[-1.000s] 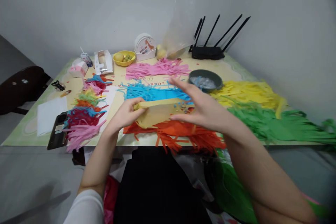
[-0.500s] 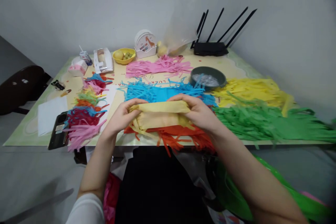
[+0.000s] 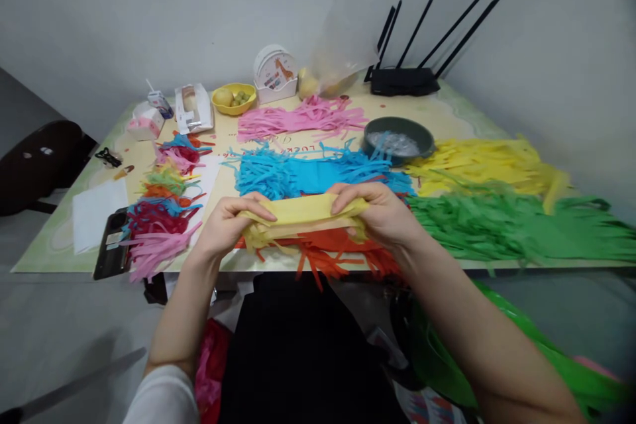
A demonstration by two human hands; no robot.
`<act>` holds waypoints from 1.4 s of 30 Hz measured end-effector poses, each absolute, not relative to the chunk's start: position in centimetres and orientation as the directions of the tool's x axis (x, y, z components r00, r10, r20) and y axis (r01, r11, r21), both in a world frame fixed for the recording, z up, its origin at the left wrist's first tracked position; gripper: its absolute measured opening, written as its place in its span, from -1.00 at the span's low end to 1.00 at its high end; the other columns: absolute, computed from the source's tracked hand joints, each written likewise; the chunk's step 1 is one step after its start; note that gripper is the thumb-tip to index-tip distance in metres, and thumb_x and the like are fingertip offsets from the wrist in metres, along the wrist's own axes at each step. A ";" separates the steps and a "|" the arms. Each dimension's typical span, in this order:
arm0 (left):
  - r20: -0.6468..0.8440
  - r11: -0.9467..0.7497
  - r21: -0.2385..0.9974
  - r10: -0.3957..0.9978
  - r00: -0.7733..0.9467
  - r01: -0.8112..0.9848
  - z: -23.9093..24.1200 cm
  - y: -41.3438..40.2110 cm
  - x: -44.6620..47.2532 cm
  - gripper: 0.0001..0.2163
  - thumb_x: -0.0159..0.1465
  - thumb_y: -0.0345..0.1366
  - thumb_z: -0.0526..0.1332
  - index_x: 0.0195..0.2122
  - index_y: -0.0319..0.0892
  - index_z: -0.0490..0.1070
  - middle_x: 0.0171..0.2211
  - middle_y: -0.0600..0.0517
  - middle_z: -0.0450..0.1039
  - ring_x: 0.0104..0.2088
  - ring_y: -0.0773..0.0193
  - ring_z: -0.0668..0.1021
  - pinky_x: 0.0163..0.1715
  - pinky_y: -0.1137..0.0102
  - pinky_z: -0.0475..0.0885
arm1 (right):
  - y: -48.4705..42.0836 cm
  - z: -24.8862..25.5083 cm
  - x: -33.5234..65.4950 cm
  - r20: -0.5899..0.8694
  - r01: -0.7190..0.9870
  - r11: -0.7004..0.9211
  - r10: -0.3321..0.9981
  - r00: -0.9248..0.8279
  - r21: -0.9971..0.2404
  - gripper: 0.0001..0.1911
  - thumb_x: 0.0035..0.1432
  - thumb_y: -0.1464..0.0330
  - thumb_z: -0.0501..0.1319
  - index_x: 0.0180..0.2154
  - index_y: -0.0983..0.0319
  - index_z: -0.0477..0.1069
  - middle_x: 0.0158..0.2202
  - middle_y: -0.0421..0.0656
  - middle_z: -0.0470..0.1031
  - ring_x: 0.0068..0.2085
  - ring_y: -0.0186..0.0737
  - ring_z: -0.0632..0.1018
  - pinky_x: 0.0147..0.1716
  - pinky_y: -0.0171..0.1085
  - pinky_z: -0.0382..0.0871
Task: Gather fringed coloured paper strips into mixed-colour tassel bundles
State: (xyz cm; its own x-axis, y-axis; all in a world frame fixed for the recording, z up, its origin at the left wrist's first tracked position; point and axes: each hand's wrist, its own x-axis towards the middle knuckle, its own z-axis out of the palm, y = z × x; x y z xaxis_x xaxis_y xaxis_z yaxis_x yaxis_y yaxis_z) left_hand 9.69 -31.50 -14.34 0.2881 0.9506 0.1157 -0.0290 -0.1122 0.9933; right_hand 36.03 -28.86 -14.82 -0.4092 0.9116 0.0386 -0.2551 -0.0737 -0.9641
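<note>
Between my two hands stretches a fringed piece of pale yellow tissue paper, folded along its middle band. My left hand pinches its left end, and my right hand pinches the right end, with fingers closed on both sides. Yellow strips hang down near each hand. Just below and behind it lies fringed orange tissue paper at the table's front edge. Beyond the hands is a blue fringed sheet, flat on the table. Part of the orange paper is hidden by the yellow piece and my hands.
Green and yellow fringed paper lie right, beside a dark bowl. Pink fringe lies farther back. Finished-looking multicoloured tassels and a phone sit left. A black router stands at the back right.
The yellow paper's middle band has been folded narrower, and my left fingers have shifted over its front. My right fingers have moved inward a little along the top edge. The view has tilted slightly.
</note>
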 end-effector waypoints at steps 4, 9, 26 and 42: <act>0.085 -0.200 0.969 0.818 0.569 0.143 -12.5 -32.0 8.1 -0.82 0.19 -0.35 0.28 -0.20 -0.15 0.63 -0.08 -0.12 0.50 -0.11 0.16 0.54 -0.15 0.39 0.44 | -29.1 -14.3 36.6 0.081 -0.170 0.004 0.891 -0.447 -0.986 -0.86 -0.12 0.48 0.31 -0.63 0.20 0.56 -0.36 -0.15 0.52 -0.64 -0.46 0.40 -0.77 -0.43 0.21; -0.054 -0.106 0.975 0.740 0.670 0.195 -11.3 -31.5 9.2 -0.31 0.13 -0.04 0.36 0.26 -0.13 0.26 -0.05 -0.15 0.52 -0.14 0.10 0.58 -0.24 0.39 0.47 | -29.6 -13.2 36.8 0.305 0.036 0.385 0.782 -0.543 -0.922 -0.79 0.03 0.49 0.24 -0.55 0.19 0.60 -0.34 -0.13 0.52 -0.37 -0.31 0.54 -0.38 -0.35 0.44; -0.236 -0.261 0.759 0.745 0.625 0.597 -11.4 -31.5 11.9 -0.64 0.33 -0.07 0.10 -0.48 -0.23 0.35 -0.57 0.13 0.29 -0.54 0.41 0.32 -0.54 0.51 0.16 | -28.8 -12.5 37.1 -0.086 0.477 0.424 0.672 -0.736 -0.770 -0.66 0.16 0.11 0.21 -0.32 0.26 0.53 -0.41 -0.17 0.53 -0.39 -0.25 0.50 -0.41 -0.32 0.29; -0.072 0.037 0.991 0.957 0.281 0.130 -14.8 -32.8 11.8 -0.82 0.10 -0.34 0.26 -0.29 -0.20 0.60 -0.33 -0.03 0.62 -0.36 0.25 0.58 -0.35 0.43 0.45 | -32.2 -16.2 37.2 0.090 0.072 0.119 0.942 -0.323 -0.990 -0.86 0.09 0.35 0.27 -0.27 0.21 0.53 -0.59 -0.24 0.46 -0.54 -0.29 0.49 -0.52 -0.35 0.34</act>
State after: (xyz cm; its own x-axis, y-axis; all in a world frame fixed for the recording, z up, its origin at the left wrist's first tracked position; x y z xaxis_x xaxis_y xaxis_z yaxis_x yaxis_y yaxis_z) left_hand 11.80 -32.79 -14.83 0.2805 0.9571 -0.0721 0.1295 0.0367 0.9909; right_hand 37.22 -32.22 -16.19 -0.3226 0.9422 0.0902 0.0718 0.1193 -0.9902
